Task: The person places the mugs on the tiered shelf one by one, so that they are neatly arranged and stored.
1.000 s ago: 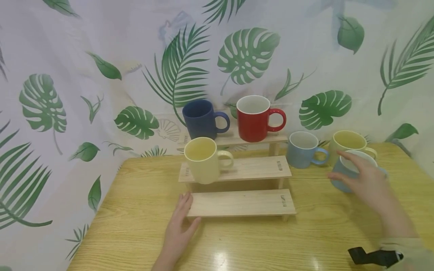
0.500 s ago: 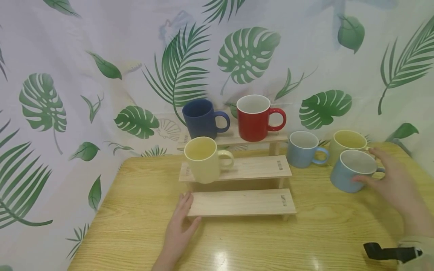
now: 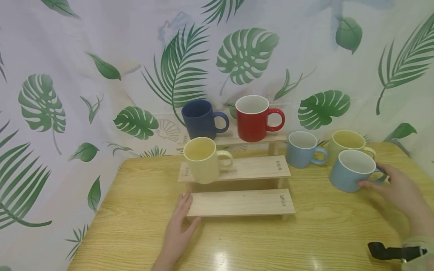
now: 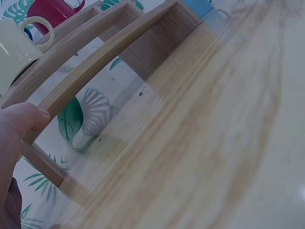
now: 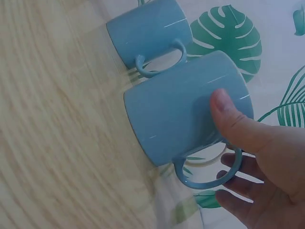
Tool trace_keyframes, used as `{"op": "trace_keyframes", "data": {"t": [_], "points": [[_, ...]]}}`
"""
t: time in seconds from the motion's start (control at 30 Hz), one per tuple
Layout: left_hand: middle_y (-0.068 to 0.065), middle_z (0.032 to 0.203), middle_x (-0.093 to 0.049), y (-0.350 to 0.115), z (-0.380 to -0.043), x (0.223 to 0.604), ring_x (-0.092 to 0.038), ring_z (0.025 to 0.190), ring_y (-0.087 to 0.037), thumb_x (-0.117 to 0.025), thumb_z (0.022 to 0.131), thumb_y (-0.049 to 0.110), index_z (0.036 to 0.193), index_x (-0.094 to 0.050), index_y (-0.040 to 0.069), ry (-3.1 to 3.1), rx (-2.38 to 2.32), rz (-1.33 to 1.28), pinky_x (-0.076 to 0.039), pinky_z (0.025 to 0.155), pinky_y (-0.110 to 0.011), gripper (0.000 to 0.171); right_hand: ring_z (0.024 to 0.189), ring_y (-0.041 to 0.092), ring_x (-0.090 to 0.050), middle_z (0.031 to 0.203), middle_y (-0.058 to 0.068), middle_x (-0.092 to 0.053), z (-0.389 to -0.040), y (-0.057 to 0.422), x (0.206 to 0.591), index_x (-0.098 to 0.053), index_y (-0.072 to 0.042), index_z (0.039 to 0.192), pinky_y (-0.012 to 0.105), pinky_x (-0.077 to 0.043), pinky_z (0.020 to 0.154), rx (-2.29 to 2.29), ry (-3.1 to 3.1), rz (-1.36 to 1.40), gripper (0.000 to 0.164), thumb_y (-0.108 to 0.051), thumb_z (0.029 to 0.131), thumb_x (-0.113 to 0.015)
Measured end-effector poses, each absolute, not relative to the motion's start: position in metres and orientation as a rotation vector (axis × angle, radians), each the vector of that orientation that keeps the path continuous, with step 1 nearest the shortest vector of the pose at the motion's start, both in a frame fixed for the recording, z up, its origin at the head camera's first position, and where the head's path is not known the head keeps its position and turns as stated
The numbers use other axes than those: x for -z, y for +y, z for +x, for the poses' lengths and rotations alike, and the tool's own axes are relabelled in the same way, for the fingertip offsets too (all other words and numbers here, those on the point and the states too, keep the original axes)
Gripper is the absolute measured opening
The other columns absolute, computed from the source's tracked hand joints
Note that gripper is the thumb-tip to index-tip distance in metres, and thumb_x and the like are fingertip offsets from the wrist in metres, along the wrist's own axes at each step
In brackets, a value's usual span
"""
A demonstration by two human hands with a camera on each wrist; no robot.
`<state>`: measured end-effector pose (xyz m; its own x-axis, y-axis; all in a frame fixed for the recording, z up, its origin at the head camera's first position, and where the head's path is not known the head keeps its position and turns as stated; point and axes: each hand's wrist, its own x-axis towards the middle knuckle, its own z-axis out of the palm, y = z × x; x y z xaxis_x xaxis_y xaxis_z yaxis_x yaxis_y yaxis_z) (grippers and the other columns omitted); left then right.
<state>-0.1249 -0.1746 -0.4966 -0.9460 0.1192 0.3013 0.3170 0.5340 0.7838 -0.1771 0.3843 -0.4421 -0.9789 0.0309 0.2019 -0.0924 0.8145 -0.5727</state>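
Note:
In the head view, my left hand (image 3: pixel 178 229) rests at the left end of the lowest step of a three-step wooden display rack (image 3: pixel 237 204). Its fingers lie along that end, and the thumb touches the front edge. At the far right, my right hand (image 3: pixel 398 190) holds a light blue mug (image 3: pixel 350 175) by its handle side. The right wrist view shows the thumb (image 5: pixel 228 112) against the mug's wall and fingers behind and through the handle (image 5: pixel 209 181). This mug stands upright on the table. A second light blue mug (image 3: pixel 301 150) and a yellow mug (image 3: pixel 346 141) stand behind it.
A navy mug (image 3: pixel 198 120) and a red mug (image 3: pixel 252 119) stand on the top step. A pale yellow mug (image 3: pixel 203 163) sits at the left of the middle step. Behind the wood-grain table (image 3: pixel 135 210) hangs a leaf-patterned cloth (image 3: pixel 129 45).
My right hand has moved right from over the front blue mug to its handle and taken hold there. The mugs and my left hand stay in place.

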Motion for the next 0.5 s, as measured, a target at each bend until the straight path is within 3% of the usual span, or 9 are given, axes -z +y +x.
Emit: {"op": "trace_keyframes", "data": {"t": [0.1, 0.5], "points": [[0.003, 0.155, -0.025, -0.1746, -0.1245, 0.4967, -0.013, 0.144, -0.025, -0.063, 0.092, 0.027, 0.148, -0.036, 0.015, -2.569, 1.378, -0.359, -0.014, 0.111, -0.059, 0.063, 0.107, 0.062, -0.039, 0.126, 0.045, -0.04, -0.1764, 0.3849, 0.4452, -0.035, 0.018, 0.133, 0.072, -0.036, 0.081, -0.869, -2.822, 0.024, 0.082, -0.032, 0.082, -0.076], [0.004, 0.156, -0.025, -0.1745, -0.1247, 0.4972, -0.012, 0.144, -0.023, -0.062, 0.092, 0.028, 0.148, -0.035, 0.017, -2.58, 1.388, -0.35, -0.013, 0.111, -0.06, 0.063, 0.104, 0.063, -0.043, 0.119, 0.047, -0.042, -0.1739, 0.384, 0.4468, -0.034, 0.019, 0.125, 0.073, -0.037, 0.079, -0.845, -2.9, -0.056, 0.083, -0.04, 0.082, -0.074]]}}
